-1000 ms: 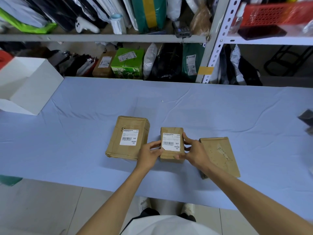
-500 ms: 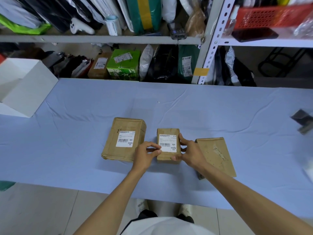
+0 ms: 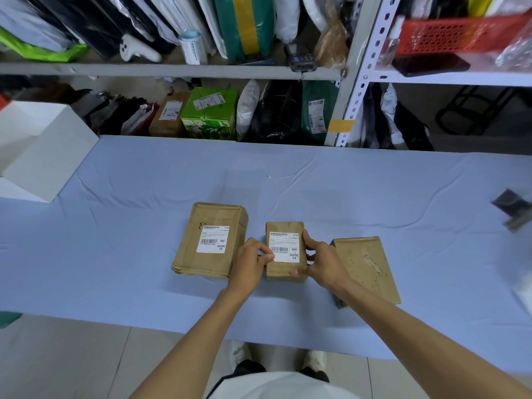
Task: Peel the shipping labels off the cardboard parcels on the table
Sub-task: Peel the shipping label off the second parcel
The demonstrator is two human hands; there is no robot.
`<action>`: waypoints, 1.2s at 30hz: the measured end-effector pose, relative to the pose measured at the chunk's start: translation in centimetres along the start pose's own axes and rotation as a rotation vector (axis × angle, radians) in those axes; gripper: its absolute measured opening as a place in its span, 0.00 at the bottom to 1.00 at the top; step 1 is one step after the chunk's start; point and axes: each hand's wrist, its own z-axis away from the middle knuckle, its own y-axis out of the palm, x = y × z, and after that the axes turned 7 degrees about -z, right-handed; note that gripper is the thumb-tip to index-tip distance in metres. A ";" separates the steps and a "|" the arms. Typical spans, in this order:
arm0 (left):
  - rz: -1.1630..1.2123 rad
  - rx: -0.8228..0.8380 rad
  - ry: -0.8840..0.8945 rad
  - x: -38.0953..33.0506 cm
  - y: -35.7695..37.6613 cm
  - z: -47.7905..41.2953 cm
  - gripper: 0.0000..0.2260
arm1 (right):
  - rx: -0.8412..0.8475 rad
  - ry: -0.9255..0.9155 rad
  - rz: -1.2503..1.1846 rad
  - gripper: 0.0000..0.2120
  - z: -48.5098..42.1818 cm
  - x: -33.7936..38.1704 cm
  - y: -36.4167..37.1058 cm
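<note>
Three cardboard parcels lie in a row near the front edge of the blue-covered table (image 3: 138,226). The left parcel (image 3: 188,254) carries a white label (image 3: 213,239) on top; the right parcel (image 3: 365,266) shows bare, scuffed cardboard. Between them sits the middle parcel (image 3: 285,227). The right hand (image 3: 321,262) clasps its right side, fingers curled round the edge. The left hand (image 3: 249,267) pinches the near-left corner of the middle label (image 3: 285,246) between thumb and forefinger. A white box (image 3: 43,151) stands at far left.
</note>
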 end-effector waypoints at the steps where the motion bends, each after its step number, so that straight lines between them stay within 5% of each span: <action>1: -0.025 -0.004 0.007 -0.1 0.1 0.1 0.05 | 0.001 -0.001 0.005 0.49 0.0 0.0 0.0; 6: -0.078 -0.032 0.009 -0.3 0.3 0.0 0.05 | 0.001 -0.012 0.020 0.49 0.0 -0.1 0.0; 10: 0.110 -0.007 0.015 0.6 0.0 0.3 0.11 | -0.001 -0.008 0.020 0.49 0.0 0.0 0.0; 27: 0.064 -0.058 0.010 -0.3 -0.1 0.3 0.05 | 0.010 -0.026 0.063 0.49 0.0 0.2 -0.2; 36: 0.296 -0.121 -0.123 0.2 0.5 1.5 0.09 | -0.001 -0.018 0.062 0.50 -0.3 0.1 -0.1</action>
